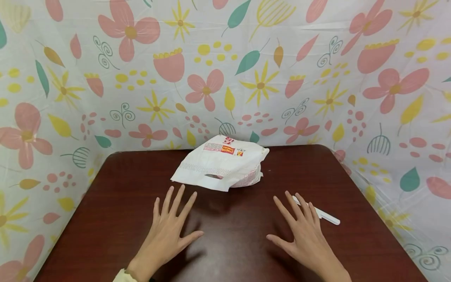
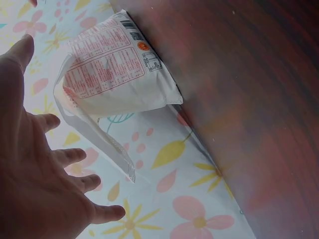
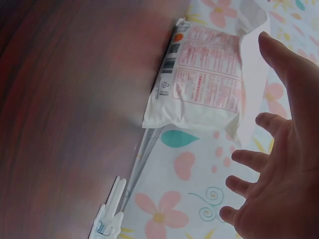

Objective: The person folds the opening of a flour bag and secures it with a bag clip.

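Note:
A white plastic package with red print and a cut-out carry handle lies at the far middle of the dark wooden table. Both wrist views show it too: the package from the left, the package from the right. My left hand lies flat on the table with fingers spread, a little short of the package. My right hand lies flat as well, fingers spread. Its fingertips are next to a white stick-like clip, seen also as the clip. Neither hand holds anything.
A floral-printed sheet stands as a wall behind and along both sides of the table. The table's rounded far corners meet this sheet.

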A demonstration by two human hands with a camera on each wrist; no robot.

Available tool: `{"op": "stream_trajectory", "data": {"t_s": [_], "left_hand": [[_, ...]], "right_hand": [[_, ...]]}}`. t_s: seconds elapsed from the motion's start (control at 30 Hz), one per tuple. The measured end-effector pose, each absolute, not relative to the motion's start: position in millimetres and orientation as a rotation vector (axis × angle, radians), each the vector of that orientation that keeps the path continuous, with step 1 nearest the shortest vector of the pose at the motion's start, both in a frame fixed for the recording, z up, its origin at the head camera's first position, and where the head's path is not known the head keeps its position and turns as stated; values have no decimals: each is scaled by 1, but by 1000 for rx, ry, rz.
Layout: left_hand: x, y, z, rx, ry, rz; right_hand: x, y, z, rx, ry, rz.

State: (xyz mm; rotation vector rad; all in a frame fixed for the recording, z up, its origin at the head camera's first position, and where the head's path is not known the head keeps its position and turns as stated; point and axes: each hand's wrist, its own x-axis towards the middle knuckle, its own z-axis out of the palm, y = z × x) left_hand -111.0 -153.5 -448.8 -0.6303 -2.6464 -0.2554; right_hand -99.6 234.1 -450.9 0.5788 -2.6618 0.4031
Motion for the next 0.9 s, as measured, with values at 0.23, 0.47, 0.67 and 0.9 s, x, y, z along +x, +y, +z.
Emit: {"op": "stream_trajectory", "data": {"t_s": [0.23, 0.47, 0.67, 0.9], "left_hand": [[-111, -156, -449, -650, -2663, -311], [-113, -157, -442, -710, -2651, -344], [-118, -159, -433, -759, -2654, -396], [-124, -164, -426, -804, -2639, -461]], "right_hand": [[-100, 232, -451, 591, -2655, 407], [-104, 227, -449, 620, -2629, 445], [-109, 224, -447, 652, -2602, 460], [-115, 222, -449, 646, -2641, 464]]}}
